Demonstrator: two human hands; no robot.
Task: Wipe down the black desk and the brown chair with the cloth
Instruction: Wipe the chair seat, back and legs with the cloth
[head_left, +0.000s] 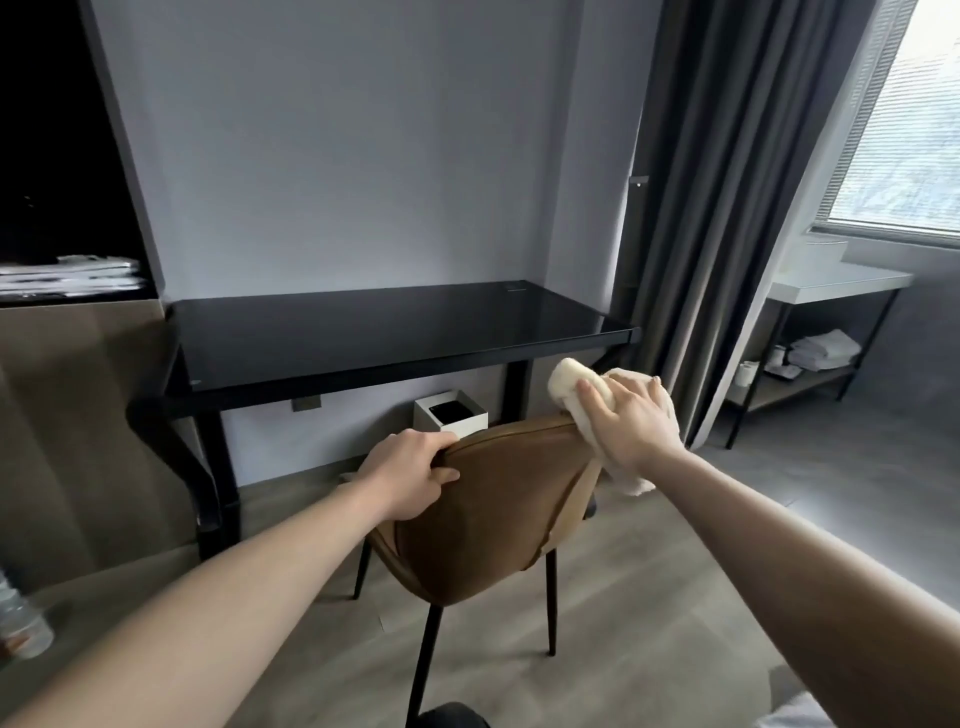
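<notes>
The brown chair (488, 514) stands with its back toward me, in front of the black glass-topped desk (374, 338). My left hand (410, 480) grips the top left edge of the chair back, fingers curled over the rim and thumb on the near face. My right hand (631, 421) holds the cream cloth (569, 382) against the chair back's top right corner, its fingers wrapped over the bunched cloth. A tail of the cloth hangs below my wrist. The chair's seat is hidden behind its back.
A white bin with a black opening (451, 413) stands under the desk. Grey curtains (727, 218) hang to the right, beside a white side table with folded towels (826, 348). A dark shelf with stacked papers (67, 275) is at left, and a plastic bottle (21, 623) at lower left.
</notes>
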